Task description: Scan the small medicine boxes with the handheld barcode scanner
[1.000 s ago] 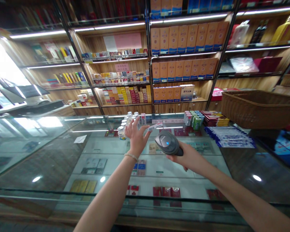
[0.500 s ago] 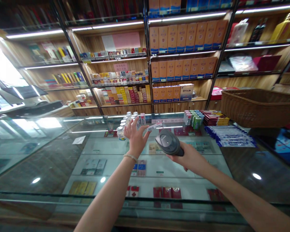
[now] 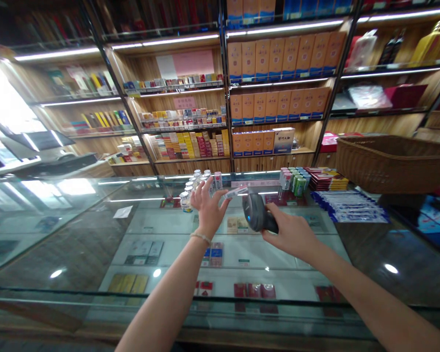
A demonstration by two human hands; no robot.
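My left hand pinches a slim white packet with a barcode between thumb and finger, its other fingers spread. Wrapped round the handle of a dark grey barcode scanner is my right hand. A small blue light shows on the scanner, and its head is close to the right end of the packet. Just behind my left hand stand several small white-capped bottles, with a pink container beside them. Both hands are above the glass counter.
Several small cylinders stand at the counter's back right, beside stacked red and yellow packs. Blue-white packets lie nearer, below a wicker basket. A white paper lies at left. Stocked shelves line the back.
The scanner has turned in my right hand, its head now facing more towards the packet, and its blue light has come into view. My left hand keeps its pinch on the packet.
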